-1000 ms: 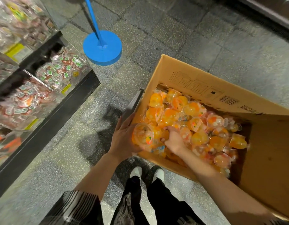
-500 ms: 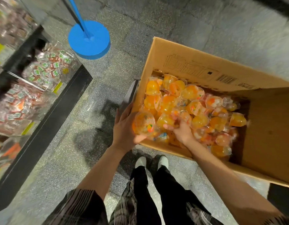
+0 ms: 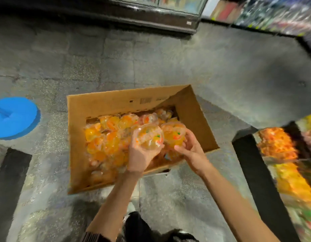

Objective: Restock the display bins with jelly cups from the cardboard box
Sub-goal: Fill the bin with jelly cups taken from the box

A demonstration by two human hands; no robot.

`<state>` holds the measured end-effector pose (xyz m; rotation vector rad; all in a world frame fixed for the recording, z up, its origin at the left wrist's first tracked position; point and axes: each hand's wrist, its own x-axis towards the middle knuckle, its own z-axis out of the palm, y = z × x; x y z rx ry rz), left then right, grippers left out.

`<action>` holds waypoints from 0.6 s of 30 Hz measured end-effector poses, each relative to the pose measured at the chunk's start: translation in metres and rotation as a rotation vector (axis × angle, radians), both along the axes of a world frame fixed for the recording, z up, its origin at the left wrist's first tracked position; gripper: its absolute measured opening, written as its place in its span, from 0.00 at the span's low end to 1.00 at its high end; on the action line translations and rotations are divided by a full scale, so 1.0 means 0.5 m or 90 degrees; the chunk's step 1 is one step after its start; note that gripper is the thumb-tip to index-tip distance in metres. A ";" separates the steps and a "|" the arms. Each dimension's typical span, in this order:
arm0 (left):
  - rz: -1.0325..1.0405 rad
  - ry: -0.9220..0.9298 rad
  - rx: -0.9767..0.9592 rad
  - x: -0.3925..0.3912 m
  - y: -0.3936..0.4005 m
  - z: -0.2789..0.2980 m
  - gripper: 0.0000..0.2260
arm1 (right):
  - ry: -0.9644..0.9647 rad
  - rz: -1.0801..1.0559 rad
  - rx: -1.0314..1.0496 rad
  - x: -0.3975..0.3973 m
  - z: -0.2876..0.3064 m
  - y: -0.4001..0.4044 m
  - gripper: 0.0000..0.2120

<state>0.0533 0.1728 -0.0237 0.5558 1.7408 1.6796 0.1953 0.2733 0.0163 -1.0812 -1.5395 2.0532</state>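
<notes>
An open cardboard box (image 3: 114, 103) stands on the floor in the middle, filled with several clear jelly cups (image 3: 105, 137) of orange and yellow jelly. My left hand (image 3: 139, 158) holds one jelly cup (image 3: 151, 137) above the box's near right part. My right hand (image 3: 191, 149) grips a second jelly cup (image 3: 174, 135) beside it, fingers curled round its right side. At the right edge a display bin (image 3: 277, 145) shows blurred orange packs behind a black frame (image 3: 250, 168).
A blue round stand base (image 3: 15, 117) lies on the grey stone floor at the left. A black shelf base (image 3: 6, 180) sits at the lower left. Dark display cases (image 3: 151, 16) and colourful shelves (image 3: 266, 13) line the back. My legs (image 3: 139, 227) are below the box.
The view has swung right: the left bins are gone and a right-hand bin appears. Both hands have lifted from the pile, each now with a jelly cup, moved toward the box's right end.
</notes>
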 end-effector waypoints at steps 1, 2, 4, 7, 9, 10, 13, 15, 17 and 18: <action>-0.031 0.002 0.030 0.030 0.026 0.019 0.39 | 0.011 -0.023 0.009 0.035 0.021 0.009 0.41; -0.061 -0.003 0.062 0.064 0.049 0.041 0.37 | 0.023 -0.048 0.017 0.071 0.044 0.016 0.41; -0.143 0.030 0.101 0.137 0.091 0.081 0.33 | 0.046 -0.102 0.041 0.154 0.077 0.027 0.45; -0.249 0.076 0.154 0.266 0.139 0.131 0.31 | 0.091 -0.181 0.066 0.291 0.127 0.026 0.47; -0.314 0.099 0.181 0.368 0.157 0.163 0.31 | 0.128 -0.239 0.068 0.392 0.157 0.016 0.45; -0.350 0.100 0.194 0.424 0.160 0.178 0.32 | 0.137 -0.273 0.072 0.447 0.171 0.009 0.43; -0.465 0.084 0.220 0.599 0.158 0.203 0.32 | 0.126 -0.377 0.090 0.624 0.197 -0.020 0.43; -0.522 0.071 0.230 0.717 0.150 0.213 0.32 | 0.119 -0.429 0.093 0.747 0.203 -0.050 0.42; -0.574 0.053 0.230 0.831 0.144 0.216 0.31 | 0.109 -0.468 0.090 0.869 0.202 -0.083 0.35; -0.596 0.046 0.228 0.885 0.140 0.216 0.31 | 0.106 -0.487 0.090 0.924 0.201 -0.101 0.31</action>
